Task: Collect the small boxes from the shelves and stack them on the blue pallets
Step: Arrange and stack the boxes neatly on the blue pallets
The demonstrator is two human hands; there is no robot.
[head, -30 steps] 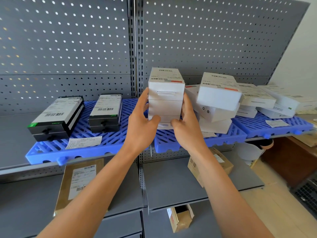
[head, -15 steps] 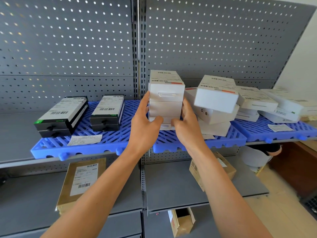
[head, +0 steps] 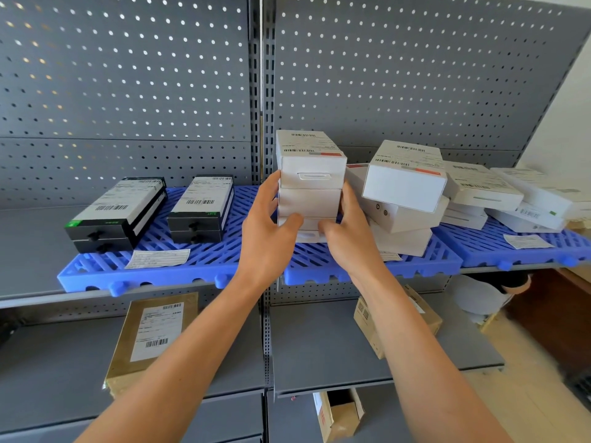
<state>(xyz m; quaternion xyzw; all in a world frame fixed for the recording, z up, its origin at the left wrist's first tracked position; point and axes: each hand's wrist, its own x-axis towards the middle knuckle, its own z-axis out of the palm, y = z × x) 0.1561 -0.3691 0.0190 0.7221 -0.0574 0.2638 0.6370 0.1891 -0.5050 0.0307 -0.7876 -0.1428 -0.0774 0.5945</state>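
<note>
A stack of white boxes (head: pixel 309 187) is gripped from both sides: the left hand (head: pixel 267 233) is wrapped round its left face with the thumb across the front, and the right hand (head: pixel 348 238) is pressed to its right face, thumb likewise curled onto the front. The stack is held upright at the seam between two blue pallets (head: pixel 204 266), its lowest box at the pallet surface; whether it rests there cannot be told. Just to the right, further white boxes (head: pixel 404 187) are piled crookedly, the top one tilted, and flatter white boxes (head: pixel 483 190) lie beyond on a third pallet (head: pixel 543 251). On the left pallet two pairs of black boxes (head: pixel 118 215) are stacked beside a loose paper label (head: pixel 158 259). The pallets are carried on a grey metal shelf (head: pixel 32 247) backed by perforated grey panels (head: pixel 128 75). On the lower shelves a brown parcel (head: pixel 150 340) and a small cardboard box (head: pixel 371 321) are seen.
</note>
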